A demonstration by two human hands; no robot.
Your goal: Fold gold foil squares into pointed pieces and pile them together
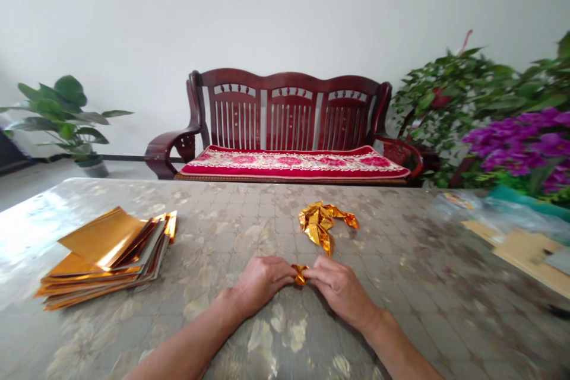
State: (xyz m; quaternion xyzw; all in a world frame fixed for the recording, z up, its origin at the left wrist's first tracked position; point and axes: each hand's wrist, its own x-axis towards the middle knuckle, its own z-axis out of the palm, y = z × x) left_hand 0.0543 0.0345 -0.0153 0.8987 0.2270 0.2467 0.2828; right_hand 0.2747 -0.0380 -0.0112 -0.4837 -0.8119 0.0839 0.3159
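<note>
Between my two hands, low over the near middle of the table, is a small folded piece of gold foil paper (299, 275). My left hand (266, 278) pinches its left end with the fingers pressed together. At the other end, my right hand (339, 282) grips it between thumb and fingers; the fingertips are partly hidden. Just beyond the right hand lies a clump of folded gold foil pieces (321, 222), crinkled and shiny. Off to the left rests an uneven stack of flat gold foil sheets (102, 255), the top ones skewed.
The table (214, 332) has a patterned grey-brown cover. Plastic bags (512, 214) and tan cardboard (529, 255) lie at its right edge, beside purple flowers (525, 142). Behind the table stands a dark red wooden bench (289, 83). A potted plant (91, 165) is on the floor at left.
</note>
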